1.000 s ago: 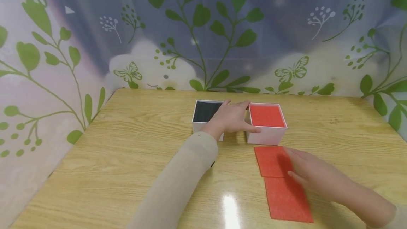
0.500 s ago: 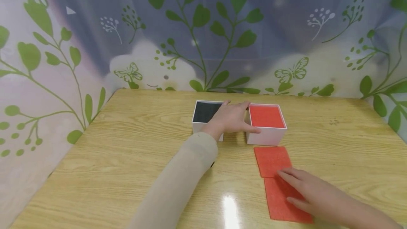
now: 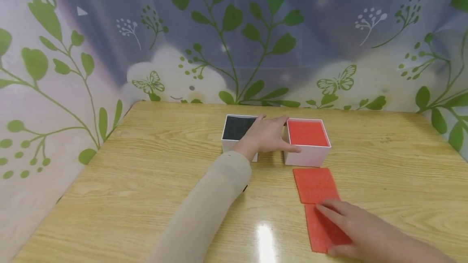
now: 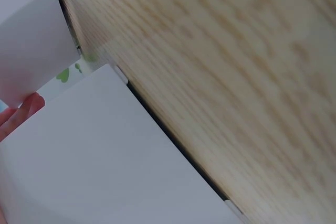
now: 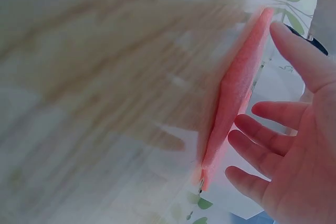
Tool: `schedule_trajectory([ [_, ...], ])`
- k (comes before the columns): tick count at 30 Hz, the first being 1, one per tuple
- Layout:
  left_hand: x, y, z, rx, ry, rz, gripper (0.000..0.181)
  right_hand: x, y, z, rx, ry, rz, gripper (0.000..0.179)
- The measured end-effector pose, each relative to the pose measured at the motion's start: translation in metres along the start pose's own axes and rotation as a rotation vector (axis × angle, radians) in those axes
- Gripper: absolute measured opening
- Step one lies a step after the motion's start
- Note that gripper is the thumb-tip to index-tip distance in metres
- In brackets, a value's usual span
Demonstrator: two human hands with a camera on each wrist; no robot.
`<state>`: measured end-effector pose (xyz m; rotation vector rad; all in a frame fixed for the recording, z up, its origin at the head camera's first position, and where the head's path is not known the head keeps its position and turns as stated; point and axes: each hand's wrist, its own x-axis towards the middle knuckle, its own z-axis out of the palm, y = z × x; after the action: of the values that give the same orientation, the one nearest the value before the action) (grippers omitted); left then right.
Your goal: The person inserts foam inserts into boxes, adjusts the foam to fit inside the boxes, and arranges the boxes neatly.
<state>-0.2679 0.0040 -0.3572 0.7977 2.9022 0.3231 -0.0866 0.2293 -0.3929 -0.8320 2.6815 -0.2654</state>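
In the head view, two flat red squares (image 3: pixel 316 184) that look like felt lie in a column on the table, edge to edge. Over the nearer red square (image 3: pixel 325 224) is my right hand (image 3: pixel 369 230), fingertips at its far edge and thumb near its front edge. The right wrist view shows that hand's fingers spread beside the red material (image 5: pixel 236 98). My left hand (image 3: pixel 267 135) spans the gap between two white boxes. Its thumb lies along the front rim of the box with red contents (image 3: pixel 307 155), and its fingers reach the back corners.
The left white box (image 3: pixel 228 145) holds dark material, partly covered by the left hand. In the left wrist view, a white box wall (image 4: pixel 94 156) fills the lower left. A patterned curtain (image 3: pixel 237 44) hangs behind the wooden table (image 3: pixel 146 165).
My right hand has drawn back toward the near side, from the farther red square to the nearer one. The left hand, boxes and squares look unmoved.
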Motion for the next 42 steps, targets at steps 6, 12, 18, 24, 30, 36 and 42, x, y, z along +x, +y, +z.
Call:
schedule_trajectory([
  [6, -0.0001, 0.0006, -0.0009, 0.0, -0.002, -0.002, 0.107, 0.0, 0.0002, 0.0008, 0.002, -0.009, -0.03, 0.09],
  [12, -0.0003, 0.0008, -0.0006, -0.004, -0.005, -0.002, 0.107, -0.0004, 0.0007, 0.0027, -0.011, 0.007, -0.044, 0.089],
  [18, 0.0003, 0.0011, -0.0001, 0.013, -0.008, -0.007, 0.107, -0.002, 0.0009, 0.0019, -0.001, 0.002, -0.043, 0.09],
  [24, 0.0013, 0.0, 0.0007, 0.014, -0.008, -0.004, 0.108, -0.0013, 0.0014, -0.0005, 0.03, -0.032, -0.023, 0.085],
  [30, 0.0011, 0.0001, -0.0002, 0.006, -0.008, -0.003, 0.108, -0.0005, 0.0013, -0.0016, 0.042, -0.054, -0.014, 0.083],
  [36, 0.0007, 0.001, -0.0011, 0.008, -0.009, 0.001, 0.107, -0.0006, 0.0034, -0.0001, 0.058, -0.062, -0.02, 0.086],
  [42, 0.001, 0.0007, -0.0008, 0.007, -0.01, 0.005, 0.107, -0.0003, 0.0041, 0.0006, 0.073, -0.084, -0.027, 0.086],
])
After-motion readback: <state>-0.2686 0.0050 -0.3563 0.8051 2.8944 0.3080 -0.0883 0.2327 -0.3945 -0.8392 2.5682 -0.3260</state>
